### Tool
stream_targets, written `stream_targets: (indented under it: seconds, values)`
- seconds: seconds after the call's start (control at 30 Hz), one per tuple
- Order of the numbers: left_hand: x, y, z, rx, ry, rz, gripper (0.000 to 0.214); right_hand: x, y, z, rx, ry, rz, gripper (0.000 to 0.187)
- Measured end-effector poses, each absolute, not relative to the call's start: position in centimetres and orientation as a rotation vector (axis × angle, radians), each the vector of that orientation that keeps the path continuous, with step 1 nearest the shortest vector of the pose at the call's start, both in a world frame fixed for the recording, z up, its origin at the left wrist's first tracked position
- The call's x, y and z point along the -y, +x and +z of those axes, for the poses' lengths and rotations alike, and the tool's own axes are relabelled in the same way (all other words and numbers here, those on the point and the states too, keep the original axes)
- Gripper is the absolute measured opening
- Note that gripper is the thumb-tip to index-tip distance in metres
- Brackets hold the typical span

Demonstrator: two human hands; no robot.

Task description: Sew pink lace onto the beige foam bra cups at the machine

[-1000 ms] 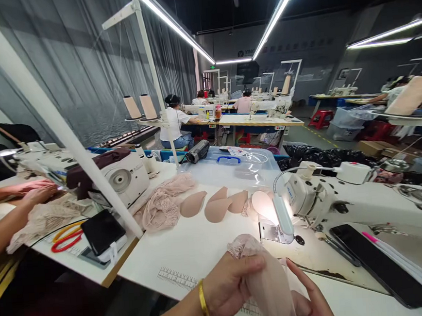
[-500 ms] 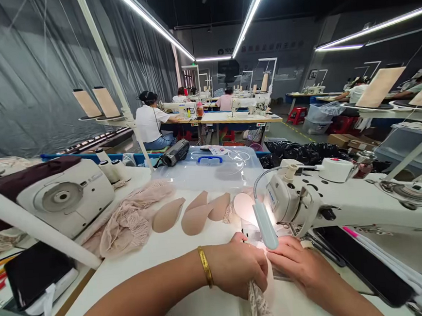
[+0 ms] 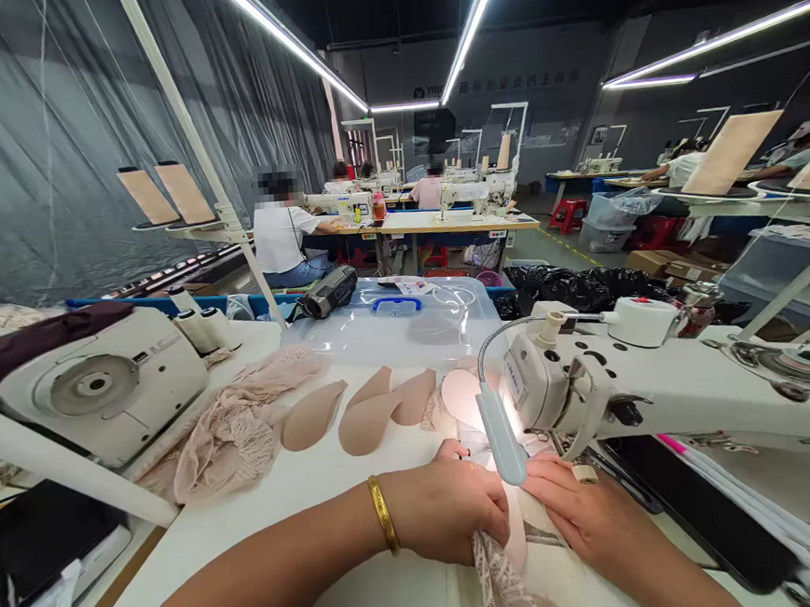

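Note:
My left hand (image 3: pixel 449 510), a gold bangle on its wrist, is curled around a piece of pale pink lace fabric (image 3: pixel 501 581) on the white table (image 3: pixel 308 498). My right hand (image 3: pixel 579 510) presses the same piece from the right, fingers together, just under the lamp (image 3: pixel 499 422) of the white sewing machine (image 3: pixel 664 386). The needle area is hidden behind the lamp and my hands. Several beige foam cups (image 3: pixel 357 412) lie in a row beyond my hands. A heap of pink lace (image 3: pixel 236 429) sits to their left.
A second sewing machine (image 3: pixel 95 384) stands at the left beside a black phone (image 3: pixel 35 543). A clear plastic box (image 3: pixel 406 317) sits at the table's far edge. A black phone (image 3: pixel 695 514) lies under the machine arm. Other people sew at tables farther back.
My hands carried the lace piece forward from the near table edge to the machine's needle area under the lamp. My view swung right, and the person at the left table left the frame.

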State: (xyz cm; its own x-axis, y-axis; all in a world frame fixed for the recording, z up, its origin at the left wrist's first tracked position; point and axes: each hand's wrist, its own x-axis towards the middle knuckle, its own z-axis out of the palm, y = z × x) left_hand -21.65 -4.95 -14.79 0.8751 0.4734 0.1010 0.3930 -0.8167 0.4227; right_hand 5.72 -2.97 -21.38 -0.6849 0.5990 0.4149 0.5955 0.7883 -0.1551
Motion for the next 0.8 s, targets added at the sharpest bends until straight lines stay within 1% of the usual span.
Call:
stream_targets:
  seconds: [0.13,0.27,0.4,0.63,0.8]
  values:
    - [4.7,-21.7,-14.5,-0.646,2.662,0.27,0.009,2.9,5.8,-21.7,2.593,-0.957,-0.008,0.045]
    - [4.7,-21.8,-14.3,-0.627,2.671,0.268,0.012,2.4,6.3,-21.5,2.641,-0.893,-0.006,0.047]
    - [4.7,-21.8,-14.3,-0.642,2.659,0.268,0.008,1.8,6.9,-21.7,2.678,-0.851,0.011,0.05]
    - [4.2,-22.0,-14.6,-0.658,2.684,0.247,0.014,1.9,7.0,-22.0,2.677,-0.842,-0.019,0.046]
    - [3.5,-22.2,-14.5,-0.665,2.7,0.296,0.015,2.2,6.9,-22.2,2.617,-0.816,-0.1,0.042]
